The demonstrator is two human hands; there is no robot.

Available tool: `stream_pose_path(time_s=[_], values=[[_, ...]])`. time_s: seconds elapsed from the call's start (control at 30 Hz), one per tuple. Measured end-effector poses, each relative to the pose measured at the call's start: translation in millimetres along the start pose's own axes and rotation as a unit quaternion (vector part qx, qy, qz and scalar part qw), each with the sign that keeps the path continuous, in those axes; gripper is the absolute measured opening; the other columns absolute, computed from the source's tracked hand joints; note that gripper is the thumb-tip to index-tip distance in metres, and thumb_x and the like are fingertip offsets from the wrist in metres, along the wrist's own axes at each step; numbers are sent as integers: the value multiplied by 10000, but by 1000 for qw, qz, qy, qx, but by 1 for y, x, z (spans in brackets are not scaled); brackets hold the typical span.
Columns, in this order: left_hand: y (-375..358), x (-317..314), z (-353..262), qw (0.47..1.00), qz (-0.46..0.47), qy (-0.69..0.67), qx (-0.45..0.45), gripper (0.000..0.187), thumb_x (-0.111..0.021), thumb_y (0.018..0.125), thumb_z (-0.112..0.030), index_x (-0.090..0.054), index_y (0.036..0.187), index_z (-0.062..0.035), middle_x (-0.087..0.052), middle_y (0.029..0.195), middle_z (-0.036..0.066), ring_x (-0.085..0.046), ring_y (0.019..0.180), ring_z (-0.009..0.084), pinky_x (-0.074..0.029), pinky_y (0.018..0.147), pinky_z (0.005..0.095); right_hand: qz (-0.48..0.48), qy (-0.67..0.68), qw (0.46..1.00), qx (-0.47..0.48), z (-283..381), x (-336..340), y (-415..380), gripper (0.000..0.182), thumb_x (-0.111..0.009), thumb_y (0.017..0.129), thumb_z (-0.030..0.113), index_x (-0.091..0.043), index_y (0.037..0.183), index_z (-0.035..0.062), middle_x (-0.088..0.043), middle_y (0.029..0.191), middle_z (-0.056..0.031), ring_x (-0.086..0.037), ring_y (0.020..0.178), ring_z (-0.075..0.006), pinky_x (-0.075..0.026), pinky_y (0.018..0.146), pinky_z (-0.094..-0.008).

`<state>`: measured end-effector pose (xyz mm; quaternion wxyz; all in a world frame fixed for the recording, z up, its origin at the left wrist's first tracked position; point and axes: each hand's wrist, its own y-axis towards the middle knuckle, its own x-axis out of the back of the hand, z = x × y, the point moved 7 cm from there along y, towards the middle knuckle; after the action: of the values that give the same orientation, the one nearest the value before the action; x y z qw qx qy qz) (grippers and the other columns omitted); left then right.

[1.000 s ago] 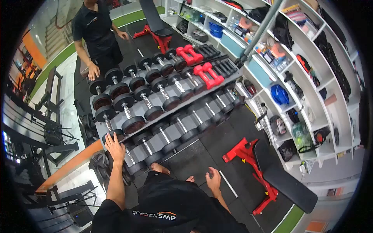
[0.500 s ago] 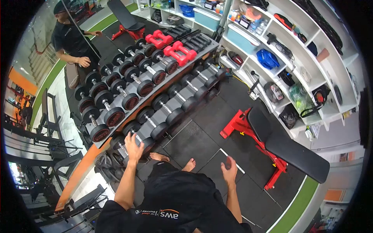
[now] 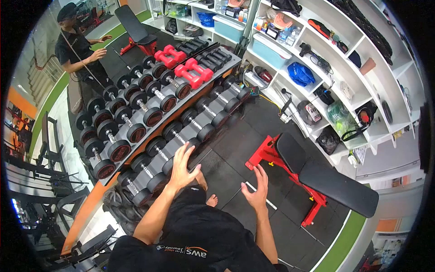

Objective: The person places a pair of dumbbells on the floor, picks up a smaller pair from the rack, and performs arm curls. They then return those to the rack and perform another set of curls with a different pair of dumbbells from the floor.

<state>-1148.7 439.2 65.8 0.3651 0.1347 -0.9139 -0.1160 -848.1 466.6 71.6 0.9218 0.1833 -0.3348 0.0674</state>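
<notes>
My left hand [image 3: 182,171] is raised in front of the lower row of the dumbbell rack, fingers spread and holding nothing. To its right, my right hand [image 3: 257,188] hovers over the dark floor mat, also empty with its fingers apart. The rack [image 3: 174,109] carries black dumbbells with silver handles on two levels. On its upper level, a pair of red dumbbells [image 3: 194,73] lies near the far end. The nearest lower dumbbell [image 3: 135,187] sits left of my left hand, not touched by it.
A black bench with a red frame [image 3: 312,181] stands at the right. White shelves [image 3: 312,41] with bags and boxes curve behind it. A mirror on the left reflects a person [image 3: 74,50]. Black exercise equipment [image 3: 50,149] stands at far left.
My left hand has moved right, away from the near lower dumbbells, and its fingers are spread. My right hand has risen slightly and moved left. The view has shifted, with rack and bench further left.
</notes>
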Motion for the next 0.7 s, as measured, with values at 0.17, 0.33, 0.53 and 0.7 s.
stream_pose_path(time_s=[0.17,0.33,0.53,0.7], values=[[55,-21,10,999,36,-15,-8,740,-736,746,-226,-453,1407,-48,-370,1497,194,-354,1375,380,-298,1128,472,-5,30,999,-15,0,-6,56,804,-787,671,135,-467,1405,59,-396,1482,-181,-400,1355,-367,-337,1111,-456],[114,-43,26,996,55,-65,-14,790,-749,739,-280,-433,1424,-44,-367,1502,188,-368,1363,372,-302,1113,468,1,20,999,-27,-7,-2,108,888,-798,659,174,-416,1454,78,-329,1534,-188,-364,1390,-375,-318,1125,-476],[179,-56,39,992,93,-79,-13,890,-782,716,-333,-384,1462,-57,-361,1524,173,-374,1377,351,-270,1122,464,-34,-9,999,-41,-32,12,161,958,-829,651,239,-378,1481,81,-293,1553,-193,-330,1419,-362,-331,1117,-485],[223,-77,36,987,125,-99,-4,964,-810,693,-363,-346,1483,-63,-354,1528,170,-351,1397,348,-258,1129,467,-36,12,997,-66,-50,14,198,963,-826,685,245,-341,1499,74,-251,1576,-159,-348,1411,-335,-392,1073,-464]])
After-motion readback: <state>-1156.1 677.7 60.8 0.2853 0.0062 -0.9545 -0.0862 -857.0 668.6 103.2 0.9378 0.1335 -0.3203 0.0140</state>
